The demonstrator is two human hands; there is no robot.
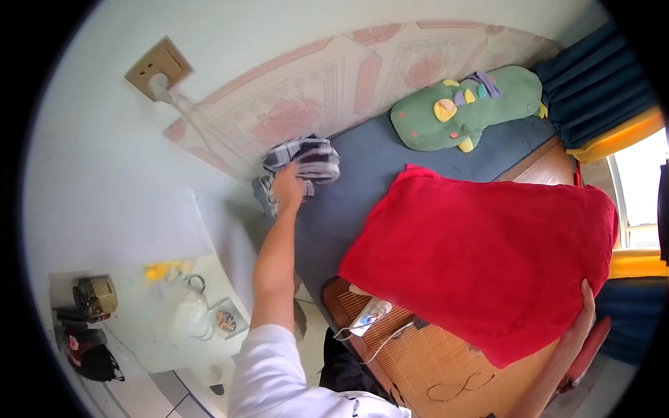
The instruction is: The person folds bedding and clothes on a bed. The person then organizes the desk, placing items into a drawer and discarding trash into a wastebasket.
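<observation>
My left hand (287, 188) reaches far out to a bunched black, white and grey plaid cloth (320, 164) in the corner of the bed, its fingers closed on the fabric. A large red cloth (474, 258) spreads over the right half of the bed. At its right edge, my right hand (587, 310) grips the red fabric; its thumb and part of the fingers are hidden behind the cloth. What lies under the red cloth cannot be seen.
A green dinosaur plush (467, 108) lies along the wall on the grey-blue sheet (362, 160). Near me, a white power strip (369, 317) and cables rest on a bamboo mat (418, 362). A white side table (153, 341) holds a glass kettle (194, 313). Curtains (592, 83) hang at right.
</observation>
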